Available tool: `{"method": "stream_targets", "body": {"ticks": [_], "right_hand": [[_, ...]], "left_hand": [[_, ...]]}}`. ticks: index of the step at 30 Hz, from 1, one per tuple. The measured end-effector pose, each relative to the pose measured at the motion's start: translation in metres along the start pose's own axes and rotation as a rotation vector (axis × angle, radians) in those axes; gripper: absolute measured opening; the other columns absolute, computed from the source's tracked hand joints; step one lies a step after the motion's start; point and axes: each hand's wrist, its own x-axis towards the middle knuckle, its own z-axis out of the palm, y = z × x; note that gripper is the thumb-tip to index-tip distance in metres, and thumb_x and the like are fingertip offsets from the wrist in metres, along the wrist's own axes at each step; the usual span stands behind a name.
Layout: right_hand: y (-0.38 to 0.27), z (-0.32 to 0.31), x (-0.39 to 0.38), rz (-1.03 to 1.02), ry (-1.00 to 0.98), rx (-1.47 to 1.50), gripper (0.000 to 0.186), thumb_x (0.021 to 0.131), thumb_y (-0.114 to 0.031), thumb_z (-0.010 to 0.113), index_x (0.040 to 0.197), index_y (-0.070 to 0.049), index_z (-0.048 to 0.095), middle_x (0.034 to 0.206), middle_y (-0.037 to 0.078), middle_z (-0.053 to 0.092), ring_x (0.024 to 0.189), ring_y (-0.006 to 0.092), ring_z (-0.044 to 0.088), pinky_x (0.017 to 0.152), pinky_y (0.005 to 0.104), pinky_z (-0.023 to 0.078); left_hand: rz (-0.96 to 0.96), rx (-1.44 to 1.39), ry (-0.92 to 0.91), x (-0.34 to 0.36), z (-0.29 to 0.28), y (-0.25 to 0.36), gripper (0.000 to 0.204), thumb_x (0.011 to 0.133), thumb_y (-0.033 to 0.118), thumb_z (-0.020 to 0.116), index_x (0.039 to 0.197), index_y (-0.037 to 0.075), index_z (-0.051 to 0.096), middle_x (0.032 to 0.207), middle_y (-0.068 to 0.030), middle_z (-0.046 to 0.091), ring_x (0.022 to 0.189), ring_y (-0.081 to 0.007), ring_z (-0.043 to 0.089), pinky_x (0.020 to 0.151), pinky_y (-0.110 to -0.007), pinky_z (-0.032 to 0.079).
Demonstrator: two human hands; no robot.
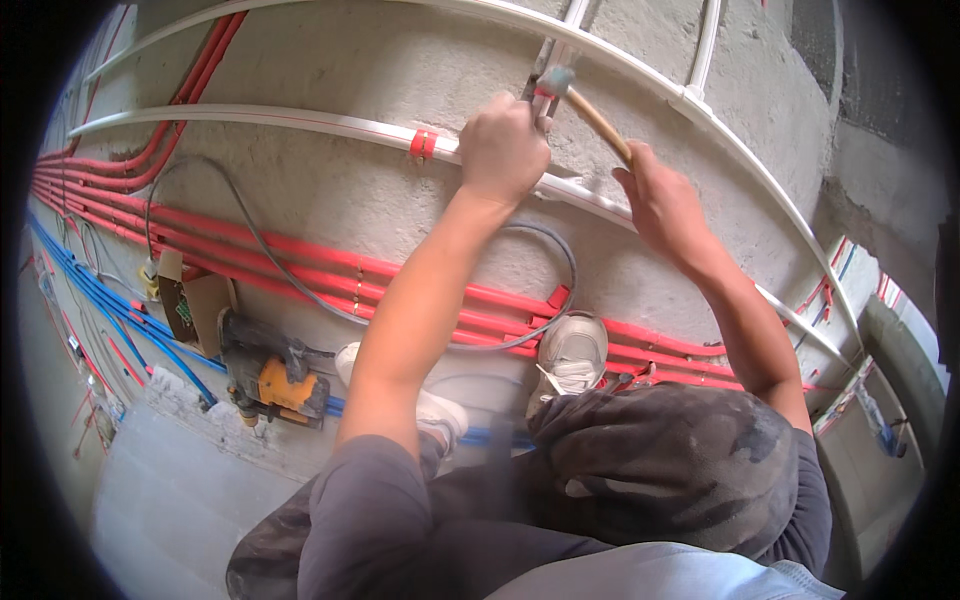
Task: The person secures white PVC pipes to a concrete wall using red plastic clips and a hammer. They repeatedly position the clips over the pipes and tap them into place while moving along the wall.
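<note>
My right hand [662,200] is closed round the wooden handle of a hammer [600,124]. The hammer's greyish head meets the wall end of a grey, bar-like piece [543,124] beside my left hand [504,148]. That hand is a fist round the piece, most of which its fingers hide; I cannot make out its exact kind. A bit of red shows just under the hammer head. Both hands are at the concrete wall, close above a long white pipe [300,119]. From above, an upright white pipe [573,18] comes down towards the hammer head.
Red conduits [490,318] run along the foot of the wall, with a grey cable [250,222] looped over them. An orange-and-black power tool [283,381], an open cardboard box [205,312] and blue pipes [95,283] lie at left. My shoe [573,350] stands against the conduits.
</note>
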Motion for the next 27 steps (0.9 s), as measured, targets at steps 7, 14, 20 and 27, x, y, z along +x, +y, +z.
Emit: {"method": "stream_targets", "body": {"ticks": [7, 14, 20, 27], "right_hand": [[-0.049, -0.037, -0.015, -0.292, 0.338, 0.159, 0.035, 0.096, -0.007, 0.068, 0.128, -0.004, 0.054, 0.090, 0.024, 0.067, 0.078, 0.0449, 0.067, 0.062, 0.0493, 0.051], [0.009, 0.015, -0.013, 0.144, -0.011, 0.018, 0.025, 0.100, -0.014, 0.061, 0.120, -0.005, 0.049, 0.085, 0.027, 0.065, 0.079, 0.0516, 0.063, 0.064, 0.0588, 0.047], [-0.007, -0.006, -0.025, -0.114, 0.326, 0.208, 0.029, 0.100, -0.010, 0.062, 0.125, -0.006, 0.049, 0.081, 0.024, 0.064, 0.072, 0.0496, 0.062, 0.059, 0.0535, 0.047], [0.000, 0.004, -0.012, -0.023, 0.159, 0.085, 0.024, 0.101, -0.016, 0.062, 0.117, -0.005, 0.049, 0.076, 0.025, 0.064, 0.073, 0.0504, 0.063, 0.063, 0.0576, 0.047]], "left_hand": [[0.027, 0.013, 0.058, -0.008, -0.001, -0.007, 0.023, 0.088, 0.024, 0.072, 0.078, 0.004, 0.070, 0.089, -0.0173, 0.066, 0.078, -0.0409, 0.067, 0.072, -0.051, 0.053], [0.112, 0.067, 0.075, -0.006, 0.002, -0.001, 0.024, 0.087, 0.024, 0.072, 0.076, 0.003, 0.068, 0.086, -0.0175, 0.063, 0.076, -0.0402, 0.067, 0.069, -0.052, 0.053], [0.152, 0.098, 0.108, -0.010, 0.003, -0.003, 0.021, 0.086, 0.020, 0.072, 0.076, 0.002, 0.066, 0.085, -0.0165, 0.062, 0.076, -0.0395, 0.067, 0.067, -0.051, 0.054], [0.179, 0.144, 0.133, -0.008, 0.005, -0.002, 0.021, 0.086, 0.020, 0.073, 0.076, 0.003, 0.065, 0.084, -0.0163, 0.062, 0.076, -0.0383, 0.067, 0.067, -0.049, 0.055]]}}
